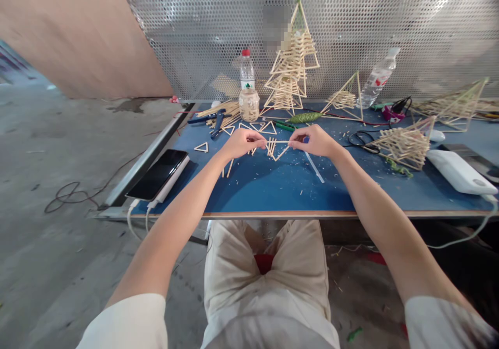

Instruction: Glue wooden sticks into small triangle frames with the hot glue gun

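Pinching a thin stick [278, 142] between left hand [241, 142] and right hand [314, 140], both clamped on its ends just above the blue worktop [273, 188], best kept level over the stick triangle [276, 150].

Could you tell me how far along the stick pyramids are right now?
Done: several stick pyramids stand at the back. In hand: left hand and right hand hold a stick triangle between them. Left: flat triangles and loose sticks lie unassembled on the blue table.
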`<state>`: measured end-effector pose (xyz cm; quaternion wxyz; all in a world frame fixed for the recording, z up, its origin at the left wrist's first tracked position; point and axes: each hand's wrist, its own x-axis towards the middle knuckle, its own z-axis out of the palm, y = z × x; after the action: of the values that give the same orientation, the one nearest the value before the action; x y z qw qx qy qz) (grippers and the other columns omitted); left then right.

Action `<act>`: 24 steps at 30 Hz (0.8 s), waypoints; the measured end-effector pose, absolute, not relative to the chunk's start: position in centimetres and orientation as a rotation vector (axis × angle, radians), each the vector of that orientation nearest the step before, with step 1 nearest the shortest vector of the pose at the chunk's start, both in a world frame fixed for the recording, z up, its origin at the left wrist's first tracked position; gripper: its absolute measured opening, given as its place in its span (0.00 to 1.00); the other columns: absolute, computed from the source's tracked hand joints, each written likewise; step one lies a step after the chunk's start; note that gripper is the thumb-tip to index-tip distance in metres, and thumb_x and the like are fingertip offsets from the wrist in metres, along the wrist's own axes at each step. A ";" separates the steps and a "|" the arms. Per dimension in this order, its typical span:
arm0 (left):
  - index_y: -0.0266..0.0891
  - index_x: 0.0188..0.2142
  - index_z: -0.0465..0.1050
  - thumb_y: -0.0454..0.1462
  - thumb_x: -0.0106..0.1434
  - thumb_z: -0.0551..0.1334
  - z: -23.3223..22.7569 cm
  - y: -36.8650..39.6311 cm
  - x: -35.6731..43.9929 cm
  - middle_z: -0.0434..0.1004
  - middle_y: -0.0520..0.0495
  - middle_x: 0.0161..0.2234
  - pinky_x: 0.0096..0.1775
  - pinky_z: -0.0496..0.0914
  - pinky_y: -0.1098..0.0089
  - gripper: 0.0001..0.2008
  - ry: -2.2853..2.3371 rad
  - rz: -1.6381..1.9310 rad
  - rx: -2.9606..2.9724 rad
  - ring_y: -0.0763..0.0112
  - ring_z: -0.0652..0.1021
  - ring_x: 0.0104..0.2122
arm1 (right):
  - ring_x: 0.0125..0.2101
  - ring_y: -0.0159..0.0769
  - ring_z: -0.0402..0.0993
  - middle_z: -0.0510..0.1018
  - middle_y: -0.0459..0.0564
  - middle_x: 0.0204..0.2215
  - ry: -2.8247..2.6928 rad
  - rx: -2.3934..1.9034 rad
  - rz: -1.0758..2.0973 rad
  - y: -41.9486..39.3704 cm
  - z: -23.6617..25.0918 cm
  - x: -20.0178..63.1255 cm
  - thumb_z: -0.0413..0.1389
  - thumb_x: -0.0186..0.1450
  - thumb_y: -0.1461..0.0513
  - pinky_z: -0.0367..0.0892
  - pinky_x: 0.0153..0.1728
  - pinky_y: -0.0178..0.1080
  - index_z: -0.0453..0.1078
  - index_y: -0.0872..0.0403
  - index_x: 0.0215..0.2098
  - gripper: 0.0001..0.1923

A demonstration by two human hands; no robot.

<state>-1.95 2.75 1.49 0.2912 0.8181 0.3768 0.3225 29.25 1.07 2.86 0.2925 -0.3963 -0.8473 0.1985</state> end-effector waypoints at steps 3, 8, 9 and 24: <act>0.41 0.39 0.90 0.54 0.70 0.68 1.7 2.8 -2.1 0.91 0.41 0.37 0.34 0.71 0.66 0.20 0.991 0.830 2.198 0.67 0.81 0.30 | 0.30 0.42 0.77 0.86 0.50 0.31 -2.224 -1.073 0.495 1.0 2.8 28.9 0.66 0.69 0.44 0.75 0.37 0.48 0.83 0.47 0.35 0.17; 0.40 0.39 0.89 0.52 0.68 0.70 2.1 2.9 -2.4 0.91 0.42 0.37 0.35 0.72 0.66 0.18 0.985 0.820 2.167 0.66 0.81 0.31 | 0.32 0.43 0.80 0.86 0.52 0.32 -2.108 -1.067 0.552 0.9 2.6 28.5 0.64 0.71 0.45 0.77 0.39 0.49 0.84 0.49 0.42 0.18; 0.40 0.39 0.89 0.51 0.69 0.70 2.2 3.0 -2.6 0.91 0.42 0.37 0.36 0.72 0.66 0.17 1.012 0.862 2.147 0.67 0.80 0.31 | 0.32 0.43 0.81 0.87 0.52 0.32 -2.097 -1.064 0.563 1.0 2.5 28.5 0.64 0.71 0.45 0.77 0.39 0.49 0.84 0.49 0.45 0.18; 0.39 0.40 0.85 0.47 0.70 0.63 1.3 7.0 -7.2 0.89 0.40 0.38 0.46 0.76 0.62 0.16 1.773 1.234 1.770 0.53 0.84 0.43 | 0.29 0.43 0.81 0.87 0.52 0.30 -2.161 -1.132 0.499 1.8 2.2 29.6 0.63 0.71 0.48 0.76 0.37 0.49 0.86 0.50 0.44 0.16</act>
<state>-7.18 7.03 1.35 0.1736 0.6240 0.6254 0.4352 29.65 1.81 2.21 0.3200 -0.4306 -0.8223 0.1900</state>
